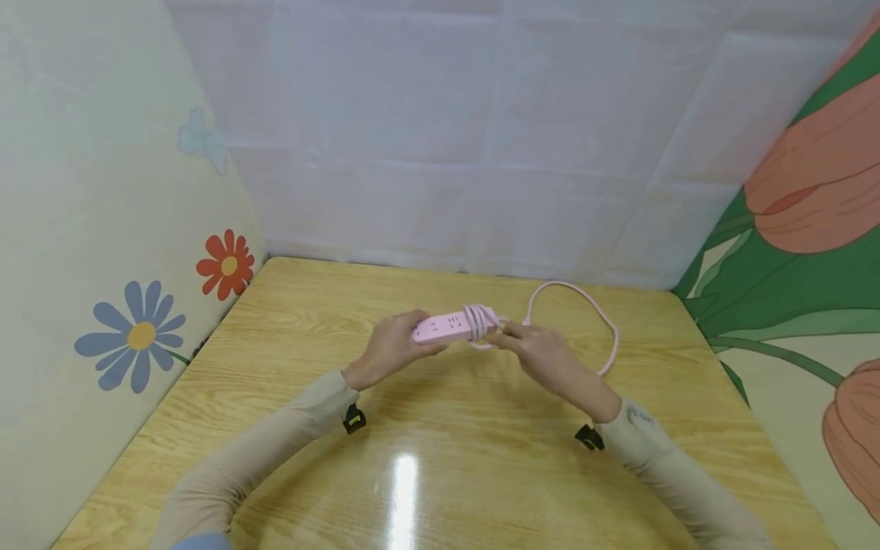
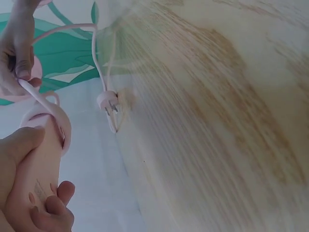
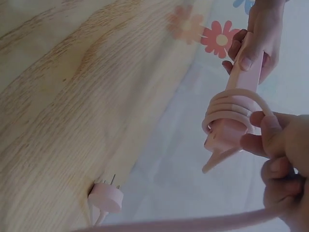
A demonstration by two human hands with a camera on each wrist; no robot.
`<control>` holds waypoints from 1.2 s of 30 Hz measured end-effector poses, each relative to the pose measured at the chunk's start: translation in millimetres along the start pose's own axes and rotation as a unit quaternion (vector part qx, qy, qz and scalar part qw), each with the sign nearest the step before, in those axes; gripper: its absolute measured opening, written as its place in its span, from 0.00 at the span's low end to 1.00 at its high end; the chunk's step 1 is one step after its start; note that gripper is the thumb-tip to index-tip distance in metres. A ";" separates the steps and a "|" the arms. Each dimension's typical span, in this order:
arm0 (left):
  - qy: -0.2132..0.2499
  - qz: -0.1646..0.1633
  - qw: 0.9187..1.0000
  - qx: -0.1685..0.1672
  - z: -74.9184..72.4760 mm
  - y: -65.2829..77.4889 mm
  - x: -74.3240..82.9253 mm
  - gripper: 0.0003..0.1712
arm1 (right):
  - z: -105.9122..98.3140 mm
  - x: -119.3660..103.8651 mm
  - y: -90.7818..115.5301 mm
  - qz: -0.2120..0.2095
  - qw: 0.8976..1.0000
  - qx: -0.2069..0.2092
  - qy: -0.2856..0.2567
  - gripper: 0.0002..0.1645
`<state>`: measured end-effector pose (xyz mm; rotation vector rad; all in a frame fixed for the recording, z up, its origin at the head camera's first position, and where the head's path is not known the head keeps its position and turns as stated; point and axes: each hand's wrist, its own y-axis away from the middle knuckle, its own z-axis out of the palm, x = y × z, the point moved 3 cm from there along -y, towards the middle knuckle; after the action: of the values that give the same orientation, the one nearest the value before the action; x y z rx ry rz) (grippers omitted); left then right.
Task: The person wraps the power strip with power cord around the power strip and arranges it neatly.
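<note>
A pink power strip (image 1: 447, 327) is held above the table, its row of sockets showing in the head view. My left hand (image 1: 393, 344) grips its left end, thumb along one face and fingers curled under in the left wrist view. Several turns of pink cord (image 3: 227, 108) wrap the strip's other end. My right hand (image 1: 543, 355) pinches the cord between thumb and fingertips close to these turns. From that hand the loose cord (image 1: 612, 328) loops out over the table to the plug (image 3: 106, 197), which lies on the tabletop with its prongs showing.
The wooden table (image 1: 467, 443) meets a white sheet (image 1: 440, 137) at its back edge. Flower-printed panels stand at the left (image 1: 140, 336) and right (image 1: 811, 176). A dark strap piece (image 1: 354, 419) hangs beneath each wrist.
</note>
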<state>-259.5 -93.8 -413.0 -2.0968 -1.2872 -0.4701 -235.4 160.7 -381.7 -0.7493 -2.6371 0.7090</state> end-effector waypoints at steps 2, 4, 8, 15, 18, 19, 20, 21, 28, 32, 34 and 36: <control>-0.004 0.004 1.000 -0.008 0.6 -0.2 0.4 0.28 | 0.7 1.5 0.6 0.002 1.000 0.024 -0.005 0.21; -0.013 0.003 1.000 -0.020 2.1 0.0 -0.1 0.27 | 2.1 2.6 0.7 0.002 0.999 0.043 -0.011 0.16; -0.022 -0.004 0.999 -0.039 4.4 1.4 0.2 0.28 | 4.4 4.5 -0.3 0.001 0.997 0.075 -0.009 0.11; -0.026 -0.006 0.999 -0.046 5.0 1.4 2.2 0.28 | 1.1 11.6 0.3 0.058 0.989 0.137 0.000 0.19; -0.024 -0.006 0.998 -0.051 5.8 2.4 3.1 0.28 | -0.7 12.4 0.7 0.070 0.984 0.162 -0.004 0.20; -0.023 -0.006 0.998 -0.052 6.4 2.9 3.0 0.28 | -1.3 11.6 0.2 0.068 0.983 0.169 -0.001 0.20; -0.023 -0.005 0.998 -0.054 7.1 3.2 2.8 0.28 | -1.7 10.5 -0.4 0.066 0.983 0.174 -0.001 0.19; -0.024 -0.004 0.998 -0.054 7.5 3.6 2.8 0.28 | -1.6 9.4 -1.0 0.064 0.982 0.178 0.001 0.18; -0.023 0.005 0.998 -0.054 8.0 4.4 4.0 0.28 | -4.3 5.1 -5.8 0.068 0.982 0.177 -0.010 0.12; -0.019 0.012 0.998 -0.063 9.0 5.7 4.7 0.28 | -6.4 6.7 -5.5 0.077 0.981 0.179 -0.007 0.11; -0.019 0.015 0.997 -0.067 9.3 6.3 4.6 0.27 | -6.9 7.6 -4.2 0.076 0.979 0.187 0.001 0.12; -0.022 0.015 0.997 -0.068 9.1 6.7 4.0 0.28 | -6.9 8.0 -2.8 0.071 0.979 0.193 0.009 0.12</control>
<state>-252.0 -87.2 -419.5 -2.2466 -1.2781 -0.5145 -240.3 165.7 -373.2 -0.8244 -2.3377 1.2013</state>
